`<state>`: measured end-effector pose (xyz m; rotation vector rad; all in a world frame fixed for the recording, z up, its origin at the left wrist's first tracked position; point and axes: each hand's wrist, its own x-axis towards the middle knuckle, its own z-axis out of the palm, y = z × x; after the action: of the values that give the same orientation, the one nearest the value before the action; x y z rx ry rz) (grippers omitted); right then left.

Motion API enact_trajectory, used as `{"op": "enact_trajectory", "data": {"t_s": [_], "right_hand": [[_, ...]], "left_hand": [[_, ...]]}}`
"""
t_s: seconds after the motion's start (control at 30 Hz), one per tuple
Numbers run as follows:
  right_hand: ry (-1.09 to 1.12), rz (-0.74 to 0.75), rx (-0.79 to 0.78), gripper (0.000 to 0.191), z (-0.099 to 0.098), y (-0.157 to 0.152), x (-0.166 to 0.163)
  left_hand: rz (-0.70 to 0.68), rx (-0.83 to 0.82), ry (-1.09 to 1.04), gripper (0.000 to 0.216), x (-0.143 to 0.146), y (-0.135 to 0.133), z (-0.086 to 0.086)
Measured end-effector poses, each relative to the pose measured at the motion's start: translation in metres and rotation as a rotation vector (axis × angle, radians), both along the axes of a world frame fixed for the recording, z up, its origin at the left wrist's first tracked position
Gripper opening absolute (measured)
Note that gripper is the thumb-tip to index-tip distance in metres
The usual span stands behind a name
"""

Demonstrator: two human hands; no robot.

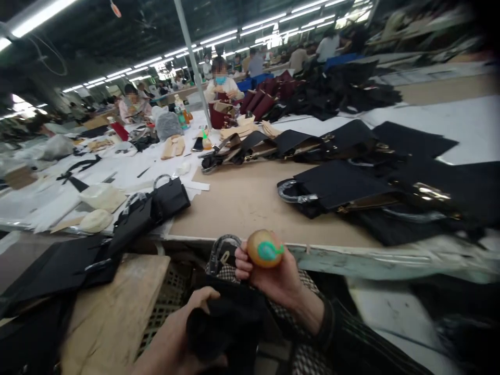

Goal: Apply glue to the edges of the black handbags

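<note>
My right hand (287,284) is wrapped round a small amber squeeze bottle (255,245), whose green cap faces me. It holds the bottle above a black handbag (238,310) on my lap, just short of the table's front edge. My left hand (175,330) grips the dark material of that bag at its left side, fingers curled and partly hidden. The bag's plastic-wrapped handle (216,252) stands up beyond my hands, on the far side.
Black handbags (344,185) lie across the right of the table (234,208); others (170,198) lie at its left. A board (117,307) rests on a plastic crate (166,297) at my left. Maroon bags (263,101) and a masked co-worker (222,86) are farther back.
</note>
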<state>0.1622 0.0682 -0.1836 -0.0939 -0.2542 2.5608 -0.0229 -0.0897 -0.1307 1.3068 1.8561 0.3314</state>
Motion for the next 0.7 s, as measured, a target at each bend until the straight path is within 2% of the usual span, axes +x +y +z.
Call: {"op": "enact_trajectory", "data": {"t_s": [0.03, 0.1, 0.13, 0.17, 0.23, 0.3, 0.4, 0.47, 0.57, 0.6, 0.7], "right_hand": [[0.026, -0.011, -0.041, 0.052, -0.003, -0.001, 0.001], [0.056, -0.002, -0.071, 0.055, -0.006, -0.004, 0.003], [0.066, 0.007, -0.073, 0.055, -0.007, -0.007, 0.003], [0.074, 0.016, -0.072, 0.055, -0.007, -0.009, 0.002], [0.097, 0.02, -0.074, 0.055, -0.005, -0.013, 0.001], [0.114, 0.007, -0.089, 0.055, -0.005, -0.013, -0.001], [0.118, -0.003, -0.137, 0.053, -0.009, -0.009, -0.003], [0.111, -0.002, -0.17, 0.055, -0.013, -0.006, -0.005], [0.051, 0.008, -0.15, 0.061, -0.017, -0.003, -0.004], [0.019, 0.024, -0.119, 0.062, -0.017, -0.002, -0.001], [-0.068, 0.049, -0.03, 0.061, -0.012, 0.0, 0.016]], "left_hand": [[-0.057, -0.014, 0.021, 0.088, -0.001, -0.006, -0.018], [-0.287, -0.047, 0.065, 0.055, -0.004, -0.017, -0.044], [-0.399, 0.01, 0.081, 0.043, -0.006, -0.021, -0.049], [-0.457, 0.13, 0.135, 0.033, -0.008, -0.024, -0.049], [-0.525, 0.363, 0.247, 0.021, -0.015, -0.027, -0.039], [-0.552, 0.513, 0.291, 0.027, -0.025, -0.026, -0.025], [-0.433, 0.603, 0.258, 0.044, -0.038, -0.023, -0.017], [-0.301, 0.493, 0.19, 0.047, -0.036, -0.018, -0.018], [-0.026, 0.253, 0.13, 0.031, -0.016, -0.006, -0.013], [0.017, 0.252, 0.117, 0.029, -0.007, 0.0, -0.007], [0.043, 0.402, 0.154, 0.029, 0.012, 0.019, 0.013]]}}
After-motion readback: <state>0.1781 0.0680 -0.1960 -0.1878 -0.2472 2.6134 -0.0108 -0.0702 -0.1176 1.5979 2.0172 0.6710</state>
